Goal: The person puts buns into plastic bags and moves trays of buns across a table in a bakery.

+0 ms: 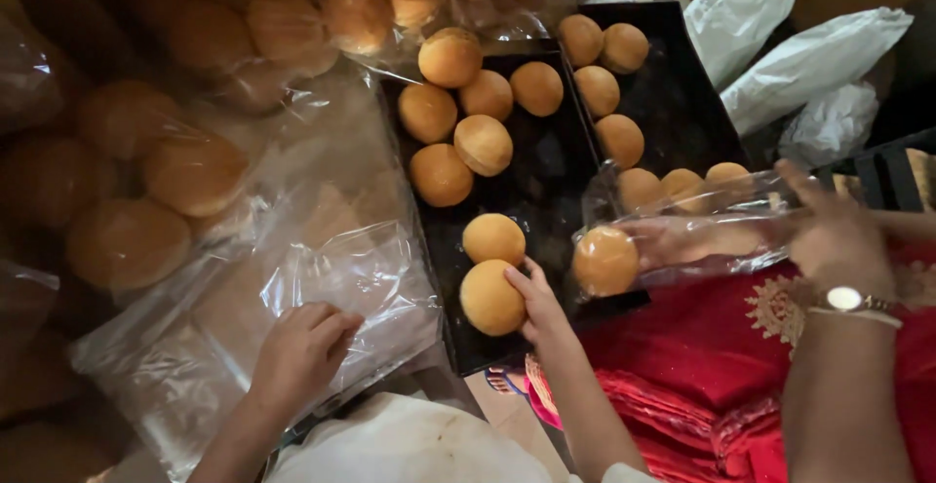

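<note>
a bread roll (490, 298) on the black tray (546, 176) is gripped by the right hand (539, 305); left of the tray, a clear plastic bag (375, 278) is pinched by the left hand (302, 351).

Lighting: dim, warm, strongest at centre over the black trays (546, 191). Left edge and corners in deep shadow. Glare: white streaks on clear plastic bags (370, 278). Focus: bagged buns (127, 239) at left soft, blurred; centre fairly sharp

glossy plastic bag (361, 288), matt buns (490, 297)
</note>
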